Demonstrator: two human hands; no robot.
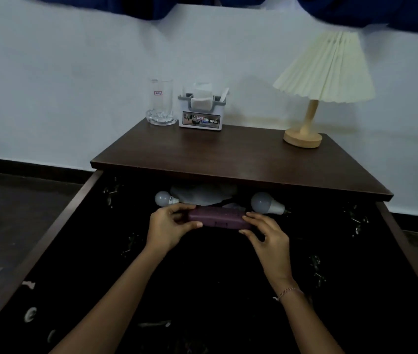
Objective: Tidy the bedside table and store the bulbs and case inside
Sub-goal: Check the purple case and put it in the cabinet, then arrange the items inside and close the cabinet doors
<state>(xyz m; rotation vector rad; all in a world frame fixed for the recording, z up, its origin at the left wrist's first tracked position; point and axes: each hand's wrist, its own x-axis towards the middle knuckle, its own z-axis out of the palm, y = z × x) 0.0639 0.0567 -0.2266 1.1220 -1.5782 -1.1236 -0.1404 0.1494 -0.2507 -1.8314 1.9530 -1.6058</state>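
Flanking the held case [218,220], two bulbs [163,198] [266,203] lie beside paper [202,194].

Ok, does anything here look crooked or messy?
The lampshade sits tilted on its wooden stem. In the open drawer, a crumpled pale sheet lies between the two bulbs, behind the purple case.

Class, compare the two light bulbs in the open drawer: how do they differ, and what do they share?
The left bulb looks smaller than the right bulb. The left bulb's base ends against a crumpled white sheet; the right bulb's base lies in the open. Both are white and lie on their sides in the drawer, bases pointing right.
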